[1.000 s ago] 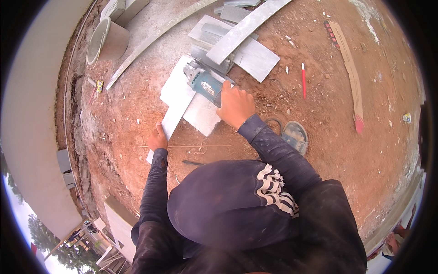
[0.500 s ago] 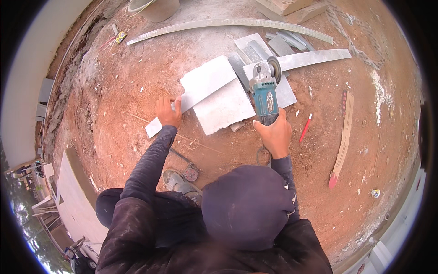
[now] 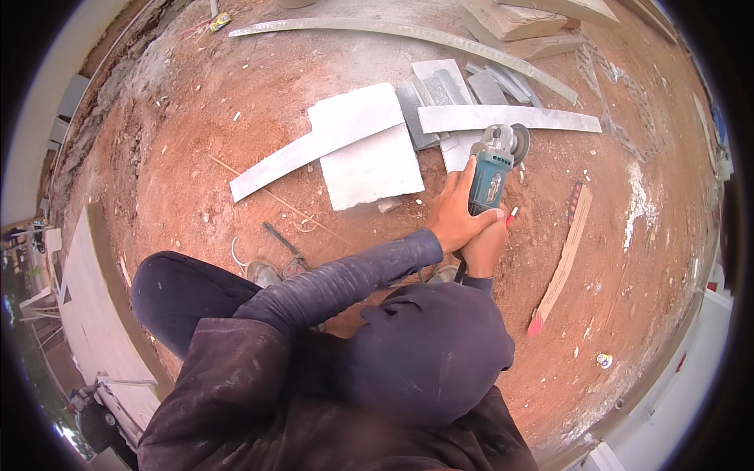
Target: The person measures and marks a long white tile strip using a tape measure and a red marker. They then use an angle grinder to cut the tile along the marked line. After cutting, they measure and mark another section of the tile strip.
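My right hand (image 3: 485, 247) is wrapped around the rear of a teal angle grinder (image 3: 492, 171). Against the near left side of its body, my left hand (image 3: 454, 210) is closed around it too. The grinder's disc (image 3: 520, 144) sits at the far right of the tool, close to the near edge of a pale tile strip (image 3: 542, 118). Left of the grinder, a second pale strip (image 3: 306, 154) lies slantwise across a white slab (image 3: 373, 174), its left end over bare soil. My left hand's fingertips are partly hidden by the tool.
A long curved pale bar (image 3: 408, 28) and stacked slabs (image 3: 514, 23) lie at the back. Grey offcuts (image 3: 503, 82) lie behind the right strip. To the right is a narrow tan strip with a red end (image 3: 564, 263). A thick board (image 3: 90, 290) stands at the left.
My left hand has left the slanted strip and taken hold of the grinder. The strip now reaches farther left. The grinder has moved right and nearer, and the head view has shifted.
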The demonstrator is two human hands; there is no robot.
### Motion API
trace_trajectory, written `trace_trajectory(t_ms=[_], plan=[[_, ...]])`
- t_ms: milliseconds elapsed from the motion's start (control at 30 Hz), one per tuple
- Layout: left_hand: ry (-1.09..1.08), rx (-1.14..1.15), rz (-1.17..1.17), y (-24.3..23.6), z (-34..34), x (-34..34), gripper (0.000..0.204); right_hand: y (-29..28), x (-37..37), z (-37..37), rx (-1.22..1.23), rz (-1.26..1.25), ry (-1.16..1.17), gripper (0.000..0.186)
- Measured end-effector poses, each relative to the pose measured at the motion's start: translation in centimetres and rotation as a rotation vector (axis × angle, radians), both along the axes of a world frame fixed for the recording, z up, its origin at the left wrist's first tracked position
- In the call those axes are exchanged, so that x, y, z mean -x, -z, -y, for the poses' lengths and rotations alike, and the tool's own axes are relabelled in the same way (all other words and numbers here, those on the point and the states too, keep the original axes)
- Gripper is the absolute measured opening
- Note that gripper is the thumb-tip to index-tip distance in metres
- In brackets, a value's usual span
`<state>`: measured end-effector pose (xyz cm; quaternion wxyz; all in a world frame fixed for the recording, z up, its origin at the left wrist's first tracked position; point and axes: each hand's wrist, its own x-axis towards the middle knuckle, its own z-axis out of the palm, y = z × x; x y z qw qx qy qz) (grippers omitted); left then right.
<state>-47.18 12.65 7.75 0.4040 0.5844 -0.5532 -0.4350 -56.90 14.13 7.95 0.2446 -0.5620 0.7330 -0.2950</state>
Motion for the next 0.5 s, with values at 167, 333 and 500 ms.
trace_trajectory(t_ms=[167, 333, 500], plan=[[-0.134, -0.002, -0.077, -0.7, 0.0, 1.5, 0.090, 0.2, 0.9, 0.1, 0.018, 0.000, 0.051, 0.037], [-0.157, -0.018, -0.095, -0.6, -0.1, 2.7, 0.085, 1.1, 1.7, 0.3, -0.047, -0.006, 0.130, 0.040], [-0.079, -0.004, -0.243, 1.6, 0.2, 4.1, 0.068, 1.0, 5.2, 0.7, -0.088, 0.042, 0.118, 0.062]])
